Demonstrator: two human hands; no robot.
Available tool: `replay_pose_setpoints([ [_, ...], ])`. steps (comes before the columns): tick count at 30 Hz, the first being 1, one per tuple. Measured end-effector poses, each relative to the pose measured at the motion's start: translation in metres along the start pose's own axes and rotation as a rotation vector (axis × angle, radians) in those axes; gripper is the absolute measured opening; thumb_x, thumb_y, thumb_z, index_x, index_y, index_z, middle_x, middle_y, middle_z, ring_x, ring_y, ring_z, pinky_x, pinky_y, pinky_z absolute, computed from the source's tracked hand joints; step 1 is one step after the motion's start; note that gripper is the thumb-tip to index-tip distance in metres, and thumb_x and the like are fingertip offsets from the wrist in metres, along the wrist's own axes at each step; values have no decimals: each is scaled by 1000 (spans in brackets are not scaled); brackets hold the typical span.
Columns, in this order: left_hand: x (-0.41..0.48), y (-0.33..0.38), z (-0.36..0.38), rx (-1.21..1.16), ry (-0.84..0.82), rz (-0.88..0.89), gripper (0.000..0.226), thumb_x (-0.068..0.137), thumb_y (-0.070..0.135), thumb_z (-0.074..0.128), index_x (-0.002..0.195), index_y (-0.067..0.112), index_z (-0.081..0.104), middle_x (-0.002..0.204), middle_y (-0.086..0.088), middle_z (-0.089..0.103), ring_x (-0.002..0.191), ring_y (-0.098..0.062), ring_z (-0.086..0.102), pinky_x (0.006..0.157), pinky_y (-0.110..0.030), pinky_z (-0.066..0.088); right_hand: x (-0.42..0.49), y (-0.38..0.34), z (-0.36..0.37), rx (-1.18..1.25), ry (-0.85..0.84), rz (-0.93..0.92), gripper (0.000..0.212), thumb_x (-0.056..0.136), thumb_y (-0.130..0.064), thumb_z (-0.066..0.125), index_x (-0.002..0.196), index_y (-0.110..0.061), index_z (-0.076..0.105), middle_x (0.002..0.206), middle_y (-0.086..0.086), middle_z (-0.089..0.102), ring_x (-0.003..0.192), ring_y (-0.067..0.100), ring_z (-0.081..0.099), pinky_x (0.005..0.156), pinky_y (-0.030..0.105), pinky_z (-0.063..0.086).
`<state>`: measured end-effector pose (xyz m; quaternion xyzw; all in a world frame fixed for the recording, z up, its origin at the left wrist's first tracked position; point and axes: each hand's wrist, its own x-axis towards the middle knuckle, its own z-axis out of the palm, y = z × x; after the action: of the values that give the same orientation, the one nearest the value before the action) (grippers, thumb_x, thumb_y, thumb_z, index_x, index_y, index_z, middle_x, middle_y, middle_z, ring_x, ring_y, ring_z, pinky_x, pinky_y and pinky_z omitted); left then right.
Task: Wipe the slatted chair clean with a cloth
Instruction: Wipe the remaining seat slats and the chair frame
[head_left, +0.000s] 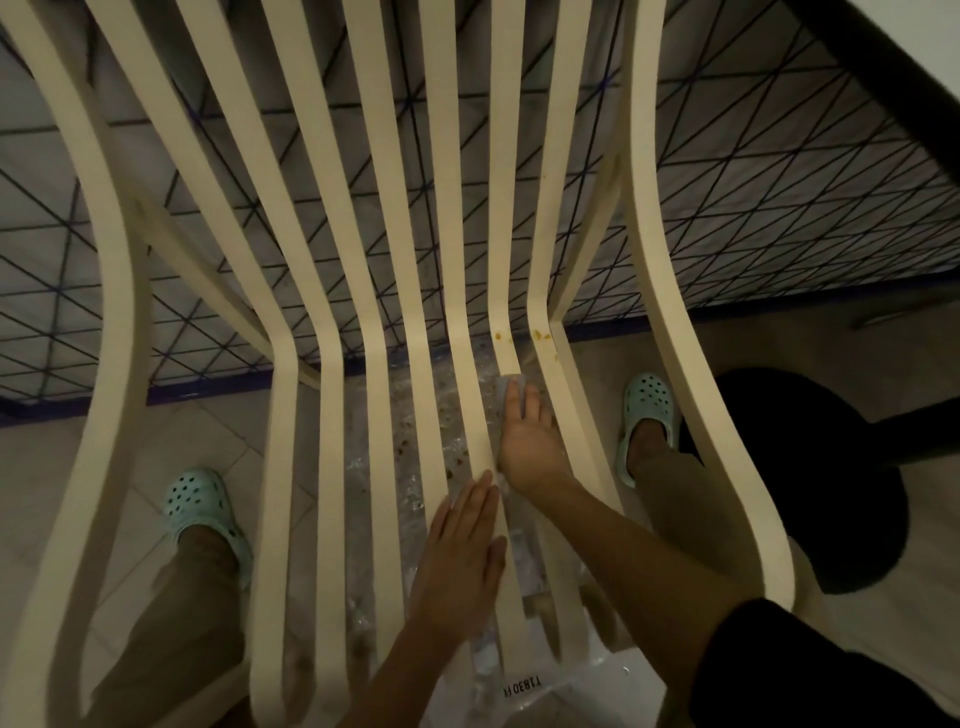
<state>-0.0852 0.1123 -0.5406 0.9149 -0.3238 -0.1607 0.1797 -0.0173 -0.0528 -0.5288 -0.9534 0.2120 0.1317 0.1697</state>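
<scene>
A cream slatted chair fills the head view, its long curved slats running from the top down toward me. My right hand lies flat on a slat right of centre and presses a small pale cloth against it; only the cloth's far edge shows past my fingertips. Just beyond the cloth, brown-orange stains mark two slats at the bend. My left hand rests flat, fingers straight, on the neighbouring slats nearer to me and holds nothing.
Under the chair lies clear plastic sheeting with brown specks on a tiled floor. My feet in mint-green clogs stand either side. A patterned mat lies beyond; a dark round object sits at the right.
</scene>
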Motion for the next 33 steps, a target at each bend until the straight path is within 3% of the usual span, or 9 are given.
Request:
replay_pose_setpoints([
  [5,1,1,-1,13,-52,-20,57,99,45,7,151,25,1,160,8,-4,148,-9,-6,122,-39,6,-33,6,3,53,-56,2,84,94,-16,49,153,-14,-10,160,18,0,144,40,15,113,47,29],
  [9,1,2,-12,27,-76,-9,61,92,51,-1,149,28,-8,156,13,-15,146,-6,-12,120,-31,-7,-80,14,14,46,-51,-10,82,96,-18,46,152,-14,-14,161,15,-4,148,32,8,120,41,19],
  [13,4,-6,-25,48,-106,56,57,99,47,12,151,29,-2,154,17,-16,144,-3,-18,115,-25,-16,-125,29,26,24,-39,-59,80,97,-22,41,146,-13,-22,161,14,-11,149,29,-6,122,38,2],
  [16,11,-16,-28,57,-121,75,64,94,53,5,153,27,4,158,15,-12,144,-5,-18,120,-34,-6,-154,34,35,-15,11,-91,81,95,-28,45,152,-9,-9,158,12,-18,148,31,-12,120,39,-4],
  [20,25,-27,-33,62,-122,49,67,92,53,2,153,26,5,158,15,-10,146,-9,-15,121,-41,2,-169,37,38,-25,65,-126,88,77,-19,62,152,-4,18,161,13,4,148,30,4,120,43,18],
  [23,37,-31,-37,93,-125,46,70,90,55,-2,153,26,1,157,15,-13,145,-9,-17,121,-42,-1,-166,37,33,18,-1,-150,80,86,-8,39,153,-10,-4,159,6,-18,146,24,-17,121,44,14],
  [27,64,-34,-39,172,-103,14,61,100,48,14,151,23,-8,156,10,-20,144,-9,-20,116,-35,-12,-150,31,32,0,34,-189,77,77,-16,6,153,-10,-7,160,6,-20,146,23,-22,121,42,11],
  [31,98,-41,-38,147,-82,19,63,102,45,20,152,20,-8,158,6,-19,144,-9,-20,116,-33,-12,-122,29,31,7,107,-189,77,83,1,35,153,-5,2,161,10,-10,148,25,-11,120,38,9],
  [33,106,-43,-34,156,-58,15,62,101,47,16,152,20,-7,159,6,-17,145,-10,-18,118,-35,-10,-107,28,28,15,114,-203,79,81,4,36,152,-2,4,161,12,-8,148,27,-9,119,37,8],
])
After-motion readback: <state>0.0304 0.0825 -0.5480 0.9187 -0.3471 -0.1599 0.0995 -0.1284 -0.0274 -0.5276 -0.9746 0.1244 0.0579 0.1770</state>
